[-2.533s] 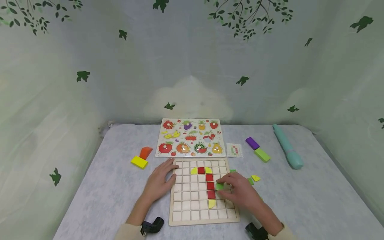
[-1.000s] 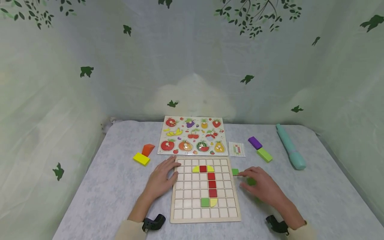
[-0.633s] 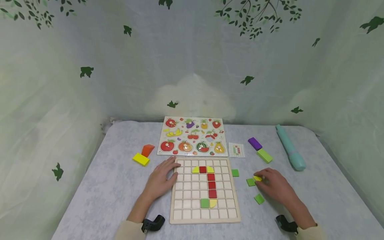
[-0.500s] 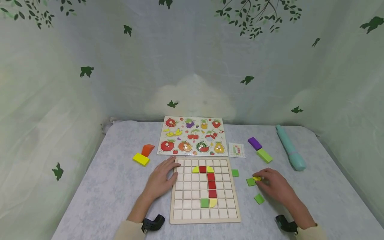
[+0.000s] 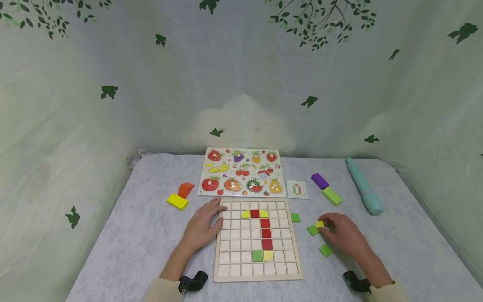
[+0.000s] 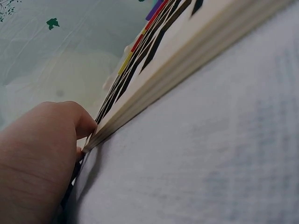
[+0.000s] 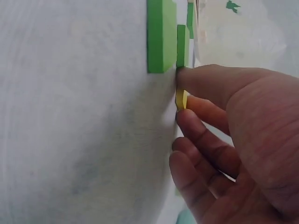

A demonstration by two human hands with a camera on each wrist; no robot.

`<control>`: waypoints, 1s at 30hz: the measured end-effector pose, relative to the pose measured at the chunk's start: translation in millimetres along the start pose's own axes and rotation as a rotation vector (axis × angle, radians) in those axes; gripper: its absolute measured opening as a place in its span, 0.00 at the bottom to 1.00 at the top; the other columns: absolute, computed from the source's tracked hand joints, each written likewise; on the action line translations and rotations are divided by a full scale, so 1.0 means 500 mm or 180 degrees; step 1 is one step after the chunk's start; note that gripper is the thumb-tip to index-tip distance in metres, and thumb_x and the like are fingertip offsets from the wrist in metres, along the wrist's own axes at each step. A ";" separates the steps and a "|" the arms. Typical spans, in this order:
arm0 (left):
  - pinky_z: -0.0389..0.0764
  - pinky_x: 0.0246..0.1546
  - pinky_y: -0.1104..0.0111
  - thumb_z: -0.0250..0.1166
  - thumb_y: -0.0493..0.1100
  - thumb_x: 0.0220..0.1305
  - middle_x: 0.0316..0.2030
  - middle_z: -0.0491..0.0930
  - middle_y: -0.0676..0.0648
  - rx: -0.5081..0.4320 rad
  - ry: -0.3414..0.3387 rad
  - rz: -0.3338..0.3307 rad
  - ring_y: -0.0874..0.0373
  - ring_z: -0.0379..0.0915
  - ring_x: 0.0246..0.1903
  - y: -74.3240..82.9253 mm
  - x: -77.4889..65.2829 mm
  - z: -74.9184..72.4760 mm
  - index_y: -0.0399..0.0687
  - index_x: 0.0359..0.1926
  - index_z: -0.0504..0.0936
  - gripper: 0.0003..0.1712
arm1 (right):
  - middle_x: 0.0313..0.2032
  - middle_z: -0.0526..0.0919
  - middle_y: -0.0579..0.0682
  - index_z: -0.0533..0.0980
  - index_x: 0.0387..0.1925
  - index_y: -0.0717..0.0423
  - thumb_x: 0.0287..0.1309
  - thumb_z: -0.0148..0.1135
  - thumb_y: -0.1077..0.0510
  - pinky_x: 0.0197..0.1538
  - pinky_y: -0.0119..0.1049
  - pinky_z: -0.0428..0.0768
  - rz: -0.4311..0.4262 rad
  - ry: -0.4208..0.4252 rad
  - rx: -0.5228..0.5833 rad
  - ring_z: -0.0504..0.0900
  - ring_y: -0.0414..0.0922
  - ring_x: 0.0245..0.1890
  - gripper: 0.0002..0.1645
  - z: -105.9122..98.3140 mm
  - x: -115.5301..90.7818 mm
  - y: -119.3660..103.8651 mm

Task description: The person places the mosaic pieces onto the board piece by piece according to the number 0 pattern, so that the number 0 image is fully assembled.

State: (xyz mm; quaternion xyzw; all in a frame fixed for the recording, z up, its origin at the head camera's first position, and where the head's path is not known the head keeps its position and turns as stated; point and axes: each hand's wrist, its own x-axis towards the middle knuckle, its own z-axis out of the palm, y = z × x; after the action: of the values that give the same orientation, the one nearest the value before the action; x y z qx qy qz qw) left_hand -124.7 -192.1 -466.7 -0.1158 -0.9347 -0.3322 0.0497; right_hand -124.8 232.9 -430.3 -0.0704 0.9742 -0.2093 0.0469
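Note:
In the head view, a wooden grid board (image 5: 234, 273) lies before me, holding several red square tiles (image 5: 266, 233), yellow quarter-round tiles (image 5: 268, 256) and a green square tile (image 5: 257, 256). My left hand (image 5: 201, 224) rests on the board's left edge; the left wrist view shows its thumb (image 6: 86, 123) against the rim. Right of the board, my right hand (image 5: 345, 235) pinches a small yellow tile (image 7: 181, 99) between thumb and fingers, low at the cloth. Beside it is a green tile (image 5: 312, 230), touching or nearly so. Fingers partly hide the yellow tile.
Two more loose green tiles (image 5: 325, 251) lie right of the board. Behind it are a fruit puzzle (image 5: 245, 170) and a pattern card (image 5: 297, 189). Purple (image 5: 320, 181) and light green blocks and a teal bottle-shaped object (image 5: 364, 188) lie right; yellow (image 5: 177, 201) and orange blocks lie left.
A green tile went from my right hand into the board's lower row. That hand then moved right to the yellow tile and shifted it slightly left, nudging the green tile. My left hand stayed.

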 end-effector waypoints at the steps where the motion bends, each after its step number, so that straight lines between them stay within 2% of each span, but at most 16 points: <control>1: 0.62 0.75 0.45 0.63 0.45 0.71 0.75 0.68 0.47 0.0002 -0.0008 -0.0010 0.47 0.60 0.76 0.000 -0.001 0.000 0.53 0.62 0.82 0.20 | 0.44 0.87 0.52 0.83 0.50 0.59 0.58 0.75 0.56 0.50 0.53 0.84 -0.0017 -0.0025 0.0020 0.84 0.50 0.44 0.19 0.001 0.002 -0.001; 11: 0.63 0.75 0.45 0.64 0.44 0.70 0.74 0.69 0.46 0.0027 0.0035 -0.0004 0.47 0.61 0.76 0.001 -0.003 0.001 0.52 0.62 0.82 0.20 | 0.46 0.86 0.49 0.84 0.50 0.54 0.58 0.76 0.51 0.52 0.51 0.82 -0.0191 -0.0013 0.0007 0.82 0.48 0.47 0.20 0.010 0.008 -0.012; 16: 0.64 0.74 0.44 0.65 0.43 0.69 0.74 0.70 0.46 0.0031 0.0106 0.0022 0.46 0.62 0.75 0.002 -0.002 0.001 0.51 0.61 0.83 0.20 | 0.47 0.86 0.49 0.84 0.50 0.53 0.58 0.75 0.55 0.51 0.48 0.83 -0.0318 -0.0015 0.0072 0.82 0.46 0.46 0.18 0.012 0.015 -0.026; 23: 0.63 0.75 0.45 0.64 0.44 0.70 0.74 0.69 0.46 0.0023 0.0051 0.0015 0.47 0.61 0.76 0.001 0.000 0.002 0.52 0.61 0.82 0.20 | 0.48 0.84 0.50 0.82 0.54 0.57 0.57 0.76 0.57 0.47 0.44 0.85 -0.0118 -0.0122 0.0218 0.82 0.45 0.43 0.23 0.010 0.016 -0.040; 30: 0.63 0.75 0.45 0.64 0.45 0.70 0.74 0.69 0.46 0.0045 0.0021 0.0022 0.47 0.61 0.76 0.001 0.002 0.002 0.52 0.62 0.82 0.20 | 0.43 0.85 0.48 0.84 0.48 0.54 0.58 0.75 0.57 0.44 0.42 0.83 -0.0093 -0.0205 0.0140 0.81 0.43 0.41 0.17 0.005 0.011 -0.037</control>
State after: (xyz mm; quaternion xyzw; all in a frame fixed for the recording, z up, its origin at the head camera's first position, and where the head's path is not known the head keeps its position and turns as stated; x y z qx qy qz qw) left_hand -125.6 -190.9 -466.8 -0.1176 -0.9365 -0.3258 0.0548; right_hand -127.9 214.4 -425.5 -0.0902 0.9662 -0.2289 0.0767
